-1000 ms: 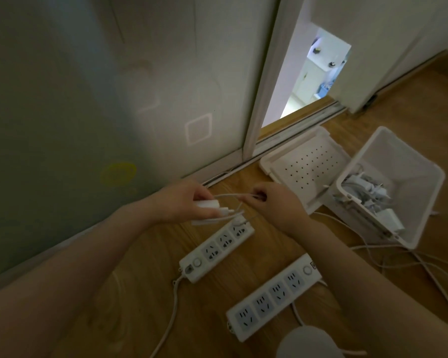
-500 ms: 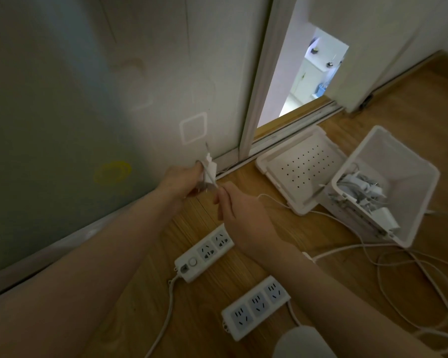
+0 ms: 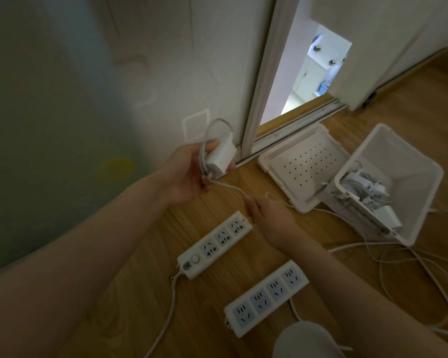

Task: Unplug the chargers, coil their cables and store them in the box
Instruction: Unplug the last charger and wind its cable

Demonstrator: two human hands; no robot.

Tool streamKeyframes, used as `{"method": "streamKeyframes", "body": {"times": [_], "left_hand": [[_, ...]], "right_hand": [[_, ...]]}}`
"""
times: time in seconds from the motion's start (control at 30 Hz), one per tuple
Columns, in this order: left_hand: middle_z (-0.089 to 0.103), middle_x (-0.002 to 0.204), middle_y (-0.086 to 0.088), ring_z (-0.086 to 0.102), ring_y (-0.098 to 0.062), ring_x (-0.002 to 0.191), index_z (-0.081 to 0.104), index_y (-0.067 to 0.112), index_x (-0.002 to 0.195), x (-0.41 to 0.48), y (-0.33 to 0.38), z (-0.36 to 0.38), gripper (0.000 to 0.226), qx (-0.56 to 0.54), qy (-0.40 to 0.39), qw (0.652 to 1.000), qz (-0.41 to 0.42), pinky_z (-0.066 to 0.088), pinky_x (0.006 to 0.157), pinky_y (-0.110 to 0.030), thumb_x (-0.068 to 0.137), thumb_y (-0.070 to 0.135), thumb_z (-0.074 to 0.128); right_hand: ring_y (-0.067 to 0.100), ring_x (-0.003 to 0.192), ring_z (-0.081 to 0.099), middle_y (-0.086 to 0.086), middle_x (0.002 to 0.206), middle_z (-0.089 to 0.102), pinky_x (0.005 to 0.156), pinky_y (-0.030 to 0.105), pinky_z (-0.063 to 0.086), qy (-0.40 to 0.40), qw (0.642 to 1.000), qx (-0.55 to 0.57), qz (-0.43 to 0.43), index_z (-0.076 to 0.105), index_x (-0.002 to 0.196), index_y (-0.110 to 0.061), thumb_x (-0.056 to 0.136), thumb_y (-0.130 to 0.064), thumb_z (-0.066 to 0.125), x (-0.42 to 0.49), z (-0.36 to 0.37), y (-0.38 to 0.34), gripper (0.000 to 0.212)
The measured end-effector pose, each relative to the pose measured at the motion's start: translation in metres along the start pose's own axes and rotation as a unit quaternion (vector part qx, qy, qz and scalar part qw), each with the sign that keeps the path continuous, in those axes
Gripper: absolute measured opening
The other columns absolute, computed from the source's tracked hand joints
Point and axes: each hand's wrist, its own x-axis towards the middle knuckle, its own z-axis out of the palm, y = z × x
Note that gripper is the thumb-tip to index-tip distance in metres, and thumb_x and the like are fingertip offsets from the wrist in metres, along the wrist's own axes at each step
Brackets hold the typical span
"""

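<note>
My left hand (image 3: 189,174) holds a white charger block (image 3: 221,157) up near the wall, with one loop of its white cable (image 3: 212,130) wound around it. The cable runs down from the block to my right hand (image 3: 268,215), which pinches it just above the wooden floor. The white storage box (image 3: 409,161) lies tilted at the right with several chargers (image 3: 365,187) inside. Two white power strips lie below my hands, one nearer the wall (image 3: 215,245) and one nearer me (image 3: 267,297); both have all sockets free.
The perforated white box lid (image 3: 305,164) lies upside down between the box and the sliding door track (image 3: 295,125). Loose white cables (image 3: 411,267) sprawl over the floor at the right. A wall runs along the left. A grey rounded object (image 3: 305,341) sits at the bottom edge.
The charger came off the nearer-wall strip and rose in my left hand. A cable loop has formed around it, and my right hand dropped lower along the cable.
</note>
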Motion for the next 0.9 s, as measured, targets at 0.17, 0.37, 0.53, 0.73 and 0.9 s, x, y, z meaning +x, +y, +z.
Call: {"method": "streamKeyframes", "body": {"times": [0.17, 0.37, 0.53, 0.73, 0.9], "left_hand": [[0.06, 0.085, -0.011, 0.049, -0.021, 0.074, 0.068, 0.007, 0.1, -0.007, -0.012, -0.022, 0.048, 0.429, -0.115, 0.895, -0.035, 0.036, 0.063, -0.025, 0.077, 0.049, 0.06], [0.068, 0.095, -0.012, 0.063, -0.026, 0.089, 0.07, 0.011, 0.096, 0.006, -0.029, -0.024, 0.031, 0.592, -0.034, 0.805, -0.008, 0.045, 0.069, -0.028, 0.088, 0.038, 0.059], [0.066, 0.078, 0.0, 0.059, -0.016, 0.071, 0.069, 0.019, 0.088, 0.014, -0.033, -0.021, 0.032, 0.664, 0.095, 0.738, 0.066, 0.041, 0.058, -0.025, 0.084, 0.048, 0.056], [0.049, 0.054, 0.0, 0.043, -0.015, 0.048, 0.064, 0.009, 0.07, 0.03, -0.04, -0.007, 0.033, 0.583, 0.215, 0.77, 0.144, 0.031, 0.046, -0.021, 0.089, 0.032, 0.049], [0.061, 0.085, -0.02, 0.041, -0.016, 0.048, 0.063, 0.008, 0.088, 0.041, -0.018, -0.013, 0.028, 0.1, 0.271, 0.956, 0.052, 0.032, 0.036, -0.014, 0.089, 0.035, 0.056]], "right_hand": [[0.007, 0.058, 0.049, -0.006, 0.068, 0.056, 0.053, 0.019, 0.037, 0.006, 0.993, -0.117, -0.024, 0.057, 0.078, -0.022, 0.096, -0.045, 0.031, 0.004, -0.012, 0.003, 0.039], [0.01, 0.06, 0.051, -0.002, 0.071, 0.059, 0.051, 0.022, 0.039, 0.021, 0.989, -0.145, -0.01, 0.064, 0.083, -0.016, 0.096, -0.042, 0.042, 0.016, -0.011, -0.012, 0.037], [0.013, 0.069, 0.056, 0.0, 0.079, 0.062, 0.062, 0.027, 0.049, 0.054, 0.995, -0.083, 0.022, 0.064, 0.089, -0.013, 0.096, -0.032, 0.045, 0.015, -0.014, -0.02, 0.028], [0.009, 0.06, 0.046, -0.005, 0.072, 0.051, 0.052, 0.021, 0.033, 0.085, 0.995, -0.056, 0.013, 0.054, 0.088, -0.016, 0.1, -0.03, 0.035, 0.008, -0.006, -0.044, 0.027], [0.012, 0.057, 0.047, -0.003, 0.073, 0.054, 0.054, 0.026, 0.041, 0.073, 0.997, -0.012, -0.032, 0.05, 0.104, -0.017, 0.102, -0.026, 0.027, -0.013, 0.002, -0.066, 0.025]]}}
